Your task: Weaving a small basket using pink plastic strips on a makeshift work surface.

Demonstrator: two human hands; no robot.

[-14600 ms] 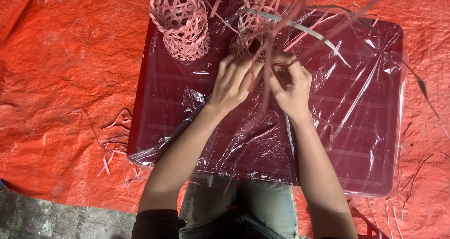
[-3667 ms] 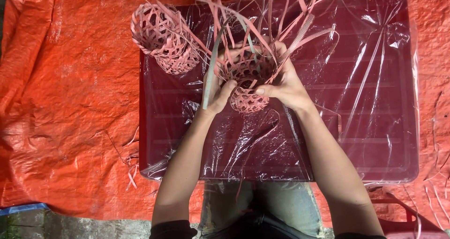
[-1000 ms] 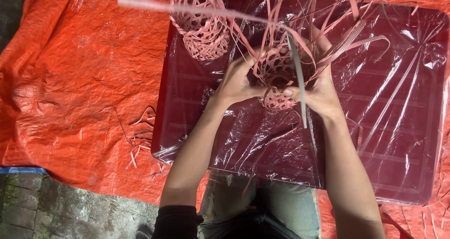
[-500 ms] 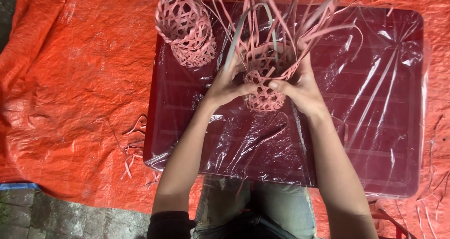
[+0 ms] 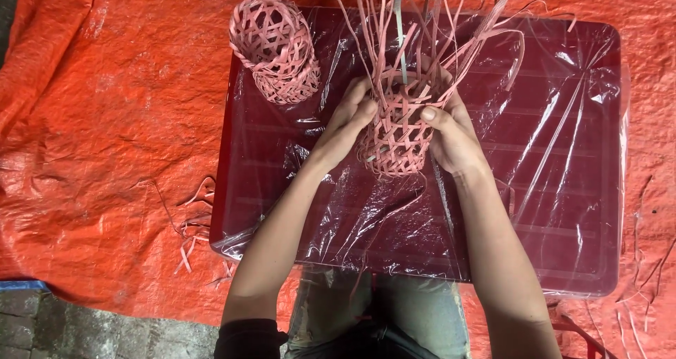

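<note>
I hold a small, half-woven pink basket (image 5: 396,139) upright between both hands above a dark red table (image 5: 549,211) wrapped in clear plastic. Long loose pink strips (image 5: 429,28) rise from its rim toward the top of the view. My left hand (image 5: 346,123) grips the basket's left side. My right hand (image 5: 451,130) grips its right side, thumb pressed on the rim. A finished pink openwork basket (image 5: 276,49) lies on its side at the table's far left corner, apart from my hands.
An orange tarp (image 5: 105,119) covers the ground around the table. Cut pink strip scraps (image 5: 193,225) lie on the tarp left of the table, and more at the right (image 5: 644,288). Grey paving (image 5: 84,327) shows at the lower left.
The woven basket has been turned in my hands, so its woven body now faces the camera more upright. The camera view shifted slightly. Both hands stay on the basket.
</note>
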